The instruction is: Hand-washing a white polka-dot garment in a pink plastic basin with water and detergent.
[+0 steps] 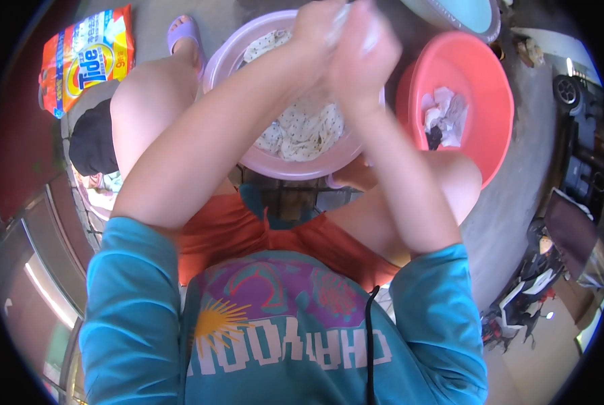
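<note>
Above the far side of a pale purple basin (290, 169), my left hand (315, 30) and my right hand (368, 57) are closed against each other, blurred by motion. A bit of white, which looks like a small wet cloth (340, 23), shows between them; most of it is hidden by the fingers. Below, in the basin, lies a bunched white cloth with dark specks (302, 131). My forearms cover part of the basin and its contents.
On the right stands a red-pink basin (477, 88) holding several small white, grey and black cloths (445, 115). Behind it is a pale blue basin (467, 17). An orange detergent bag (89, 61) lies far left. Dark cloth (94, 142) sits by my left knee. Parked vehicles (579, 155) stand at right.
</note>
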The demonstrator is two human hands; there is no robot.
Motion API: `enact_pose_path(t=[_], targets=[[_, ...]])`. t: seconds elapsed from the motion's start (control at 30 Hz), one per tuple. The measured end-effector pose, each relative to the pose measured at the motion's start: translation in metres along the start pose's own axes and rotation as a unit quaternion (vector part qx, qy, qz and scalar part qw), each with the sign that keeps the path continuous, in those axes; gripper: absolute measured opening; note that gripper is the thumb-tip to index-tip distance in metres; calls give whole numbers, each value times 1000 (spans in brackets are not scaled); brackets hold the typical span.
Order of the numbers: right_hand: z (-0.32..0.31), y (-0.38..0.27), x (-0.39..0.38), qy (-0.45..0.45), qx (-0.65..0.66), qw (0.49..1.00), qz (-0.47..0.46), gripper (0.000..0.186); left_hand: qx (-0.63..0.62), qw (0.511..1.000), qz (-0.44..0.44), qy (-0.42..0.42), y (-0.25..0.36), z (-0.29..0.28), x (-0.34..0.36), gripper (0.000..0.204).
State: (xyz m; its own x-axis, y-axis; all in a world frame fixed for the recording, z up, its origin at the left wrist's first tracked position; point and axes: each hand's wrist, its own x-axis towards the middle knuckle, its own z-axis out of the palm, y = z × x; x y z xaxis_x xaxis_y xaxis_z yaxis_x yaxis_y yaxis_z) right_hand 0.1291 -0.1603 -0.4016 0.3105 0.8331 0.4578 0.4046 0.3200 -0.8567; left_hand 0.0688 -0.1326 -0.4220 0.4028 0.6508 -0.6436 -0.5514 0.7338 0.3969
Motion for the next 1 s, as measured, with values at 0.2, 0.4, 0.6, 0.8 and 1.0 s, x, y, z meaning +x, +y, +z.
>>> enact_pose_path(t=[0.2,0.4,0.6,0.8,1.0], targets=[[8,5,8,10,49,993,108,37,1,998,59,-18,19,-24,15,45],[12,19,4,59,95,988,106,33,247,930,245,117,-12,5,-1,44],[-8,17,31,5,-46,985,164,36,302,908,240,162,-25,7,4,48],[-2,8,15,-8,4,996,84,37,236,944,227,38,-6,-8,7,53],[3,-25,-5,-72,-125,989,-31,34,219,952,212,29,7,-15,15,52]])
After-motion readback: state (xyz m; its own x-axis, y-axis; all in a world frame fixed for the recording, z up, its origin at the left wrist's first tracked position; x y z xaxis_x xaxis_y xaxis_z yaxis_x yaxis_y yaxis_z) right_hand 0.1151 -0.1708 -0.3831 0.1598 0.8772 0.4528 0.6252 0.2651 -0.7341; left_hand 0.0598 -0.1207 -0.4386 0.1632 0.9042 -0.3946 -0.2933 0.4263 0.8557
